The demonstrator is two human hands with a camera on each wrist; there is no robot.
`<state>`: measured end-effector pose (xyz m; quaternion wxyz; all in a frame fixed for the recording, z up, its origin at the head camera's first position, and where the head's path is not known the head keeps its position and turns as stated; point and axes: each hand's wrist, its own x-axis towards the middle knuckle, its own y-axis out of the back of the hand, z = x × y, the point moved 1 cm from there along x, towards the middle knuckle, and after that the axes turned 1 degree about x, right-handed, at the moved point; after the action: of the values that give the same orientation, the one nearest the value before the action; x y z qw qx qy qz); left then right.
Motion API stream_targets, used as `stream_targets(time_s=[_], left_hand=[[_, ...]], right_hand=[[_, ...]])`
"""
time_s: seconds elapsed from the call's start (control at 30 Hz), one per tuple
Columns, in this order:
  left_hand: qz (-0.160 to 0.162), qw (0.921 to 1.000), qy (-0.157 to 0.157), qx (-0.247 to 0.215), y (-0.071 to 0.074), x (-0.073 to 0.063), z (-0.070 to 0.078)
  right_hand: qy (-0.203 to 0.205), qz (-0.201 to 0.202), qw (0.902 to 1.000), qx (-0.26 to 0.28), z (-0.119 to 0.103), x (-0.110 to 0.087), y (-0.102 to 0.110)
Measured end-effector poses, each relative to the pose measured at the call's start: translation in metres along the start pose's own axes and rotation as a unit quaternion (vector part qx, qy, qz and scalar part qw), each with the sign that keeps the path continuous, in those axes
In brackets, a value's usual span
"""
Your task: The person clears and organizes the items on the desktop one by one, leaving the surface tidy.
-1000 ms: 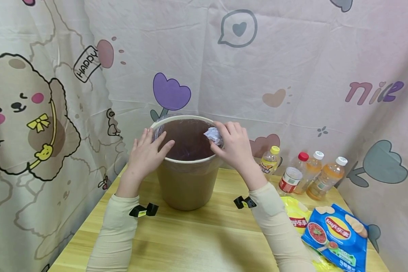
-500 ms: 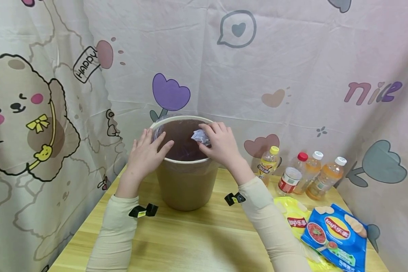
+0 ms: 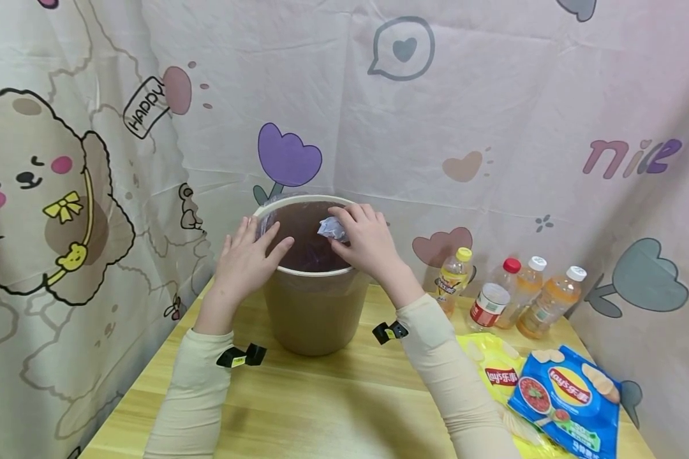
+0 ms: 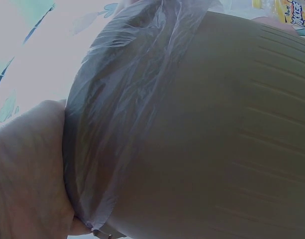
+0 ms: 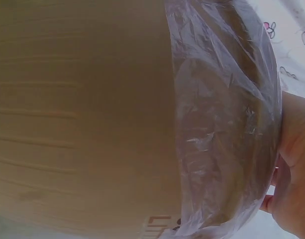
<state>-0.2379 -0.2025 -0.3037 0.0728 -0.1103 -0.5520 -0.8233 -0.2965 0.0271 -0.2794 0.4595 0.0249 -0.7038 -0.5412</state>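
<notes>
A brown trash can [image 3: 314,319] with a pale rim stands upright on the table. Clear plastic liner [image 4: 137,84] is folded over its rim, and wrinkled liner [image 5: 219,129] also fills much of the right wrist view. Over the can's mouth, my right hand [image 3: 370,243] pinches a crumpled ball of whitish paper [image 3: 330,228] between thumb and fingers. My left hand [image 3: 245,262] rests at the rim's left side, fingers spread and holding nothing. The can's bottom inside is dark.
At the right back of the wooden table [image 3: 321,408] stand several drink bottles, including a yellow-capped bottle [image 3: 452,279] and a red-capped bottle [image 3: 490,303]. In front of them lie a blue chip bag [image 3: 574,401] and a yellow chip bag [image 3: 496,360]. Printed curtain [image 3: 494,95] hangs behind.
My right hand has moved left with the paper ball, from the can's right rim to over its mouth. My left hand has stayed in place.
</notes>
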Motion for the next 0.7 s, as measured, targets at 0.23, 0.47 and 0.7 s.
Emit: stream_targets(time_s=[0.23,0.47,0.7], left_hand=[[0.001,1.0000,-0.001,0.003,-0.0001,-0.0004,0.0003],[-0.001,1.0000,-0.001,0.002,-0.0006,0.0003,0.0002],[-0.003,1.0000,0.000,-0.005,0.0005,0.0000,0.0001]], right_hand=[[-0.004,-0.004,0.9999,0.009,-0.0010,0.0022,0.0002],[0.011,0.003,0.9999,0.002,-0.0010,0.0023,0.0018],[0.013,0.000,0.9999,0.000,-0.0004,0.0030,0.0037]])
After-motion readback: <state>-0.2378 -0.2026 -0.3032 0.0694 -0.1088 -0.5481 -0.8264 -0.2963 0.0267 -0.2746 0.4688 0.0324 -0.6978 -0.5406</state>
